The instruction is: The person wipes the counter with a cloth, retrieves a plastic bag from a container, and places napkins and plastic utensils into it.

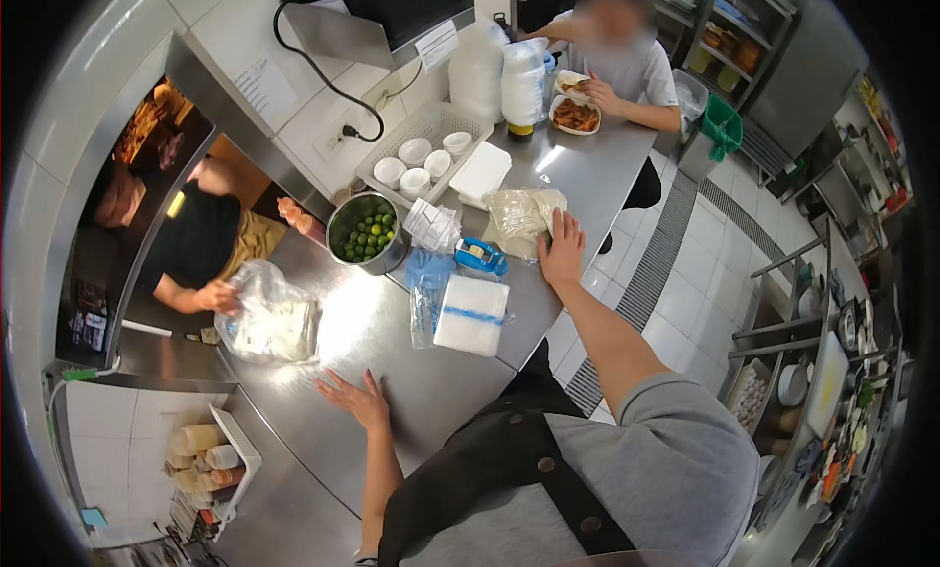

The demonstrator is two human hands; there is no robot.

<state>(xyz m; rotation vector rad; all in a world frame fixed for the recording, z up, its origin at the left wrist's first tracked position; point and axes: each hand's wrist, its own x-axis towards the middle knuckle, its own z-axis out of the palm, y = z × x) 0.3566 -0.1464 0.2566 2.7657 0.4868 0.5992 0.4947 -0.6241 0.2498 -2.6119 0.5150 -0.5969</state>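
Observation:
My left hand (354,399) hovers over or rests on the steel counter (323,440), palm down with fingers spread, holding nothing. Just beyond it lies a clear plastic bag with a pale package (274,322) inside; another person's hand (217,296) touches the bag. My right hand (562,249) lies with its fingers extended at the edge of a stack of clear plastic bags (527,216). Between my hands are a white napkin pack with a blue band (471,315), a blue tape dispenser (481,258) and some blue plastic packaging (428,278).
A metal pot of limes (363,236) stands by the wall, beside a basket (389,141) of small white cups. Stacked containers (522,82) stand farther back. A co-worker (627,68) sits at the far end near food trays (575,117). Bottles (211,459) fill a lower-left basket.

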